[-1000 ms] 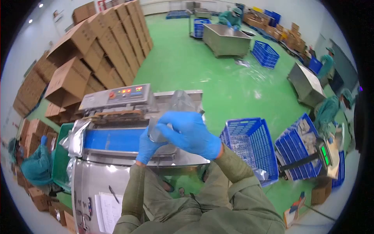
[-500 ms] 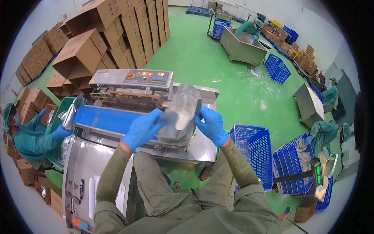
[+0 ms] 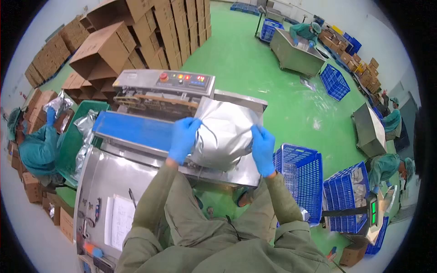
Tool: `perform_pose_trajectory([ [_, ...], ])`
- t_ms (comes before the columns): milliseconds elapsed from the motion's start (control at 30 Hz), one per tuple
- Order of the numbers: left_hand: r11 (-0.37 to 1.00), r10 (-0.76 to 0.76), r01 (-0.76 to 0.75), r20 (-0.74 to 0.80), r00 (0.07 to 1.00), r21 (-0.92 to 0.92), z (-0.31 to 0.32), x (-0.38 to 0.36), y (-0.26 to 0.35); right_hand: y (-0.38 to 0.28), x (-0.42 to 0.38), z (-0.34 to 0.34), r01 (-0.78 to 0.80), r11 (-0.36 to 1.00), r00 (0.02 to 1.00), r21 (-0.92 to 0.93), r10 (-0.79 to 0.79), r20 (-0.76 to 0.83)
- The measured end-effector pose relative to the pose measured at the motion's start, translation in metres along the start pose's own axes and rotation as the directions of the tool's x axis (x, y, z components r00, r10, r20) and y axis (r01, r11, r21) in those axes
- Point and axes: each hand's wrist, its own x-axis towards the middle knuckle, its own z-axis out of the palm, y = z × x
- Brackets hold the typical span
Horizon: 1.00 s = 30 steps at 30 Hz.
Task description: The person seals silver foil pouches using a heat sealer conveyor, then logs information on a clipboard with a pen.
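A large silver foil bag is stretched between my two blue-gloved hands over the right end of a metal machine. My left hand pinches the bag's left edge, close to the machine's blue belt. At the bag's right edge, my right hand grips it with fingers closed. The machine's control panel, with a red knob and lit displays, stands behind the belt. Part of the metal plate shows beneath the bag.
Notebook and tools lie on the steel table. A co-worker at left lifts a foil bag beside a green bin. Blue crates and a scale display stand right. Box stacks rise behind; other workers are farther off.
The silver bag now lies spread between my hands, where a greyish, blurred bag was before. The left co-worker has raised a foil bag away from the bin. The view has shifted slightly.
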Motion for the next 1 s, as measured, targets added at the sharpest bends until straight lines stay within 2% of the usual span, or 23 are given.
perform_pose_trajectory([
  [33, 0.999, -0.036, 0.035, 0.069, 0.997, 0.024, 0.007, 0.01, -0.026, -0.006, 0.007, 0.006, -0.03, 0.999, 1.0, 0.034, 0.03, -0.004],
  [133, 0.972, -0.231, 0.233, 0.136, 0.963, 0.0, 0.034, 0.033, -0.121, 0.089, 0.047, 0.014, 0.133, 0.949, 0.991, -0.285, -0.124, 0.048],
  [167, 0.981, -0.196, 0.196, 0.104, 0.975, 0.012, 0.036, 0.042, -0.143, 0.123, 0.056, 0.02, 0.083, 0.973, 0.996, -0.217, -0.078, 0.034],
  [233, 0.989, -0.142, 0.139, 0.053, 0.988, 0.05, 0.035, 0.047, -0.176, 0.126, 0.066, 0.033, 0.03, 0.989, 0.999, -0.145, -0.026, 0.03],
  [267, 0.972, -0.235, 0.236, 0.064, 0.97, -0.009, 0.028, 0.046, -0.158, 0.131, 0.06, 0.038, -0.017, 0.993, 0.999, -0.116, 0.022, 0.037],
  [300, 0.967, -0.253, 0.251, 0.07, 0.965, 0.036, 0.023, 0.049, -0.163, 0.127, 0.06, 0.045, 0.06, 0.993, 0.998, -0.098, -0.057, 0.033],
  [367, 0.958, -0.264, 0.253, 0.076, 0.961, 0.134, 0.009, 0.064, -0.178, 0.115, 0.056, 0.063, -0.034, 0.999, 0.999, -0.005, 0.034, 0.022],
  [400, 0.959, -0.265, 0.257, 0.062, 0.962, 0.119, 0.003, 0.069, -0.184, 0.111, 0.059, 0.072, -0.07, 0.997, 0.997, 0.041, 0.069, 0.016],
  [433, 0.96, -0.265, 0.259, 0.051, 0.963, 0.104, -0.001, 0.073, -0.189, 0.119, 0.063, 0.079, -0.016, 1.0, 1.0, 0.021, 0.015, 0.019],
  [500, 0.958, -0.288, 0.287, 0.061, 0.956, 0.028, -0.012, 0.081, -0.198, 0.142, 0.073, 0.094, 0.005, 1.0, 1.0, -0.009, -0.005, 0.027],
  [533, 0.964, -0.265, 0.263, 0.046, 0.963, 0.047, -0.02, 0.087, -0.202, 0.153, 0.079, 0.103, 0.014, 1.0, 0.999, -0.023, -0.013, 0.03],
  [567, 0.968, -0.243, 0.24, 0.042, 0.969, 0.069, -0.029, 0.091, -0.211, 0.147, 0.078, 0.112, 0.02, 1.0, 0.999, -0.012, -0.019, 0.033],
  [600, 0.972, -0.221, 0.217, 0.037, 0.974, 0.091, -0.039, 0.095, -0.219, 0.135, 0.075, 0.121, -0.006, 0.997, 0.998, 0.078, 0.002, 0.062],
  [633, 0.972, -0.17, 0.16, 0.046, 0.984, 0.172, -0.053, 0.103, -0.227, 0.161, 0.086, 0.138, 0.288, 0.943, 0.955, -0.167, -0.271, 0.117],
  [667, 0.957, -0.118, 0.096, 0.068, 0.991, 0.274, -0.065, 0.105, -0.231, 0.186, 0.093, 0.153, 0.279, 0.944, 0.953, -0.175, -0.251, 0.168],
  [733, 0.808, 0.042, -0.117, 0.141, 0.989, 0.578, -0.098, 0.107, -0.245, 0.203, 0.104, 0.171, 0.488, 0.82, 0.863, -0.299, -0.404, 0.303],
  [767, 0.726, 0.108, -0.193, 0.168, 0.98, 0.66, -0.111, 0.108, -0.246, 0.174, 0.104, 0.161, 0.545, 0.749, 0.816, -0.376, -0.37, 0.445],
  [800, 0.686, 0.156, -0.224, 0.161, 0.975, 0.692, -0.117, 0.108, -0.24, 0.146, 0.094, 0.137, 0.491, 0.805, 0.864, -0.332, -0.401, 0.306],
  [833, 0.673, 0.197, -0.242, 0.146, 0.97, 0.699, -0.114, 0.102, -0.238, 0.128, 0.079, 0.091, 0.276, 0.881, 0.955, -0.384, -0.205, 0.216],
  [867, 0.67, 0.236, -0.222, 0.081, 0.968, 0.709, -0.116, 0.093, -0.23, 0.105, 0.071, 0.043, 0.079, 0.918, 0.99, -0.388, -0.028, 0.137],
  [933, 0.66, 0.301, -0.195, -0.018, 0.953, 0.725, -0.107, 0.055, -0.202, 0.166, 0.059, -0.053, 0.015, 0.921, 0.982, -0.39, -0.088, -0.169],
  [967, 0.653, 0.316, -0.172, -0.059, 0.947, 0.738, -0.108, 0.031, -0.192, 0.148, 0.029, -0.12, -0.153, 0.912, 0.936, -0.38, 0.011, -0.351],
  [1000, 0.638, 0.324, -0.159, -0.075, 0.943, 0.753, -0.101, 0.005, -0.181, 0.185, 0.006, -0.188, -0.31, 0.853, 0.892, -0.42, 0.108, -0.438],
])
